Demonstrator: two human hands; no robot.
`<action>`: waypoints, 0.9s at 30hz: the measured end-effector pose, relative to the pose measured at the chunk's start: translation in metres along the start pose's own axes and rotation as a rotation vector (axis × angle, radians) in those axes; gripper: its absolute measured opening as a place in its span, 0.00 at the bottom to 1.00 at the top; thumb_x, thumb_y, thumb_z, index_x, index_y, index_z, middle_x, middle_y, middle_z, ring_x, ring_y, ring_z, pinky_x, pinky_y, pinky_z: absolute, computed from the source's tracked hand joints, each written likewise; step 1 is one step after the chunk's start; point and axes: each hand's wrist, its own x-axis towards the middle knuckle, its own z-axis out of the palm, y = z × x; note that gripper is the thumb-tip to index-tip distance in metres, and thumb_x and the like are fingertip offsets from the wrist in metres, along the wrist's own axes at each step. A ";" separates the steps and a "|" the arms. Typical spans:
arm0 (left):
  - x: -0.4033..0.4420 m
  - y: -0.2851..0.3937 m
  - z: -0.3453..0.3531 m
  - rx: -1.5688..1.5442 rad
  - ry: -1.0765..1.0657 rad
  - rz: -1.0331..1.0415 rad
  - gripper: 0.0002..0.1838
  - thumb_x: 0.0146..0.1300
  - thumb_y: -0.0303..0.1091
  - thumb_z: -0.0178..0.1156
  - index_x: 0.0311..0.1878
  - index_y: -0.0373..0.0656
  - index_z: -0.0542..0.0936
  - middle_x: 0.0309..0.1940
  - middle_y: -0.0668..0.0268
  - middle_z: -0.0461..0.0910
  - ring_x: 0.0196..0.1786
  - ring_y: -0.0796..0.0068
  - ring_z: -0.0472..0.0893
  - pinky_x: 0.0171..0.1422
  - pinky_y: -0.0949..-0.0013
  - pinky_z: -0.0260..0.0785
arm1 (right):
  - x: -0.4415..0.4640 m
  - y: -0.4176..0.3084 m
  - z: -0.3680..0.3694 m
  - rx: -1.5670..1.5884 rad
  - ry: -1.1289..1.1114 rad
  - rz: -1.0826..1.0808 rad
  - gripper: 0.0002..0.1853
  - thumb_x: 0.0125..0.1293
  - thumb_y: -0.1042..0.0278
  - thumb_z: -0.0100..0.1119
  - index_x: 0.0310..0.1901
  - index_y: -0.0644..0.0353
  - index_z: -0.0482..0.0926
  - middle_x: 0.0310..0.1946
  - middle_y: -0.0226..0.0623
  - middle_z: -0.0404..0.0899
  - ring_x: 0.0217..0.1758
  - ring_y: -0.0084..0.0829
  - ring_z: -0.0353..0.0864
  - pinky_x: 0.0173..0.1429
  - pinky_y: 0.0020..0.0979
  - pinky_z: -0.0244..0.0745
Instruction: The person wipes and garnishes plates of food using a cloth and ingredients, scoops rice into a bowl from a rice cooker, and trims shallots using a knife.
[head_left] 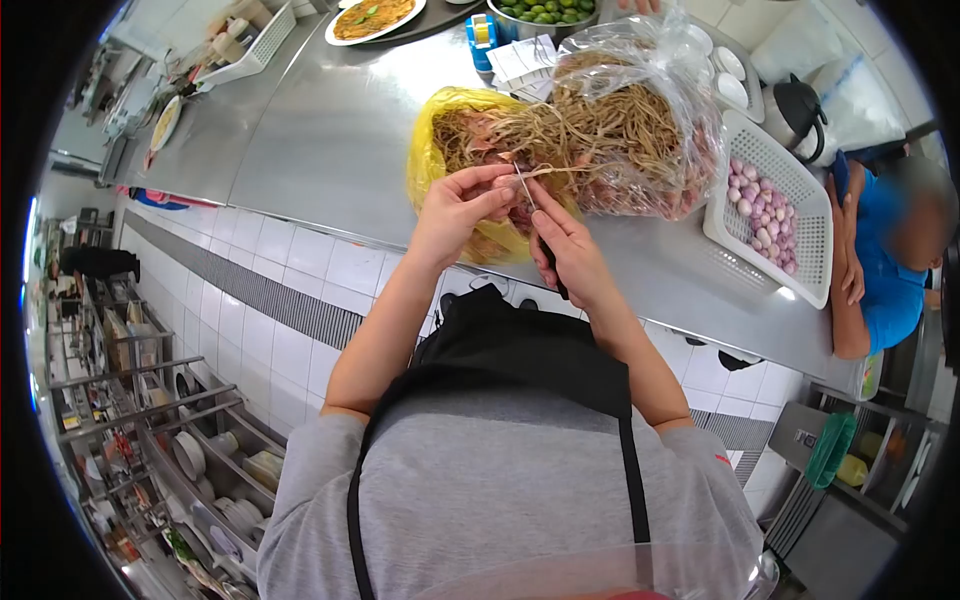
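Note:
My left hand (465, 210) is closed in a pinch on a shallot (508, 157), mostly hidden by my fingers, with its dry stalk trailing right. My right hand (572, 250) grips the dark handle of a small knife (524, 188). Its thin blade meets the stalk beside my left fingertips. Under both hands, a yellow plastic bag (425, 145) lies open, holding reddish skins and dry stalks. A clear plastic bag (690, 130) to its right is full of unpeeled shallots with long tan stalks (620, 110).
Peeled shallots (762, 215) sit in a white basket (822, 250) on the steel counter (320, 150). Behind are a bowl of limes (545, 12), paper slips (525, 65) and a plate of food (370, 18). A person in blue (890, 270) leans at the right end.

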 end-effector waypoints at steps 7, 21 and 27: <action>-0.005 0.003 -0.004 0.138 -0.001 0.201 0.16 0.53 0.20 0.58 0.47 0.34 0.74 0.38 0.64 0.77 0.40 0.80 0.77 0.45 0.78 0.70 | 0.010 -0.005 0.004 0.142 -0.073 0.063 0.24 0.67 0.60 0.42 0.64 0.49 0.55 0.15 0.26 0.61 0.11 0.16 0.54 0.13 0.18 0.54; 0.004 -0.008 -0.002 -0.040 -0.029 0.296 0.16 0.56 0.21 0.55 0.49 0.35 0.73 0.39 0.63 0.76 0.40 0.75 0.78 0.46 0.75 0.72 | 0.016 -0.024 0.016 0.421 -0.118 0.106 0.06 0.68 0.58 0.38 0.43 0.43 0.64 0.12 0.25 0.58 0.07 0.16 0.53 0.11 0.18 0.50; 0.006 -0.005 0.004 -0.441 -0.042 0.087 0.17 0.59 0.23 0.52 0.53 0.37 0.69 0.42 0.62 0.75 0.43 0.74 0.77 0.47 0.74 0.72 | 0.021 -0.026 0.018 0.343 -0.118 0.076 0.06 0.68 0.59 0.38 0.43 0.46 0.64 0.13 0.25 0.59 0.08 0.16 0.53 0.12 0.18 0.50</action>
